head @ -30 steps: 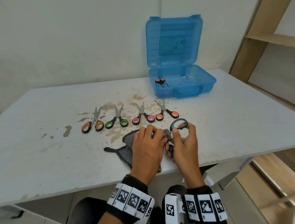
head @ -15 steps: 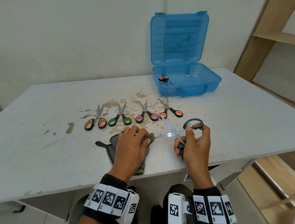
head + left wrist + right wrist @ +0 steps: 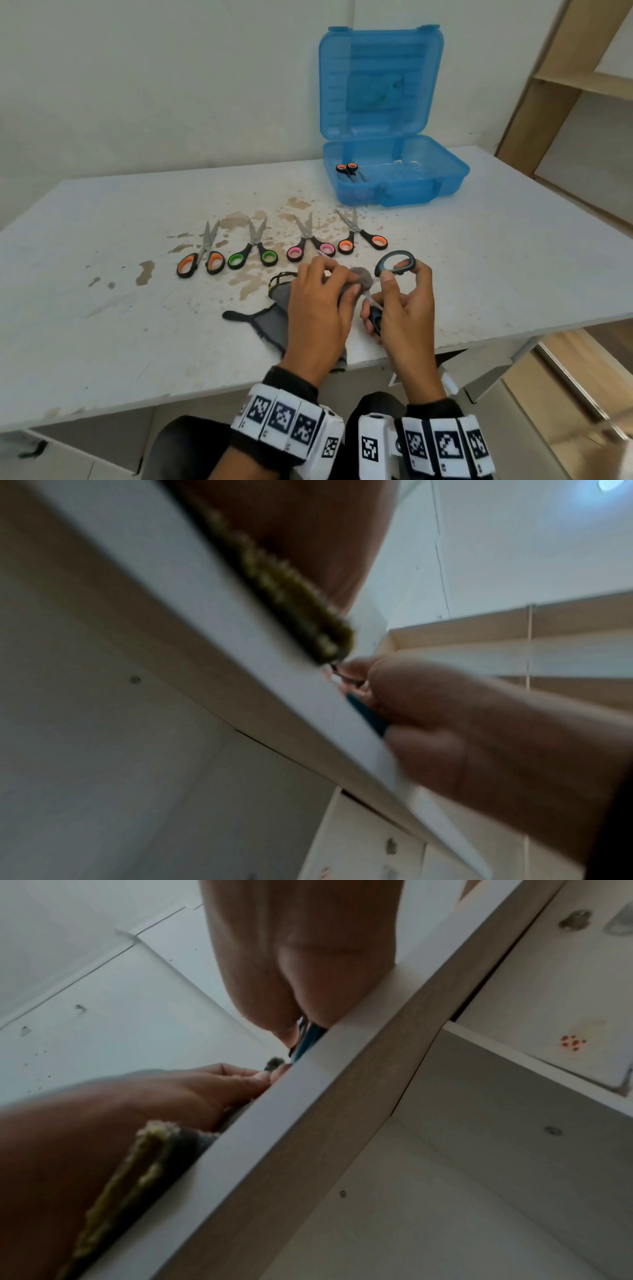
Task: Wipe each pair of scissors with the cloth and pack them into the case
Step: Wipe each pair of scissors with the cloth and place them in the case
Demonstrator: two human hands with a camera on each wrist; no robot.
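My right hand (image 3: 399, 301) grips a pair of blue-handled scissors (image 3: 394, 262) by both handle loops, near the table's front edge. My left hand (image 3: 322, 294) holds the grey cloth (image 3: 274, 308) bunched around the blades, which are hidden inside it. In the right wrist view the cloth (image 3: 192, 1139) hangs over the table edge, yellow stitched hem showing. Several more scissors lie in a row behind the hands: orange (image 3: 200, 263), green (image 3: 253, 255), pink (image 3: 310, 248), orange (image 3: 363, 240). The open blue case (image 3: 394, 192) stands at the back with one orange-handled pair (image 3: 347, 169) inside.
The white table (image 3: 102, 308) has brown stains in its middle, around the row of scissors. A wooden shelf unit (image 3: 565, 85) stands to the right. Both wrist views look up along the table's front edge (image 3: 308, 696).
Half a second ago the blades were drawn out of the cloth and bare. Now my left hand has slid the cloth back over them, close to my right hand.
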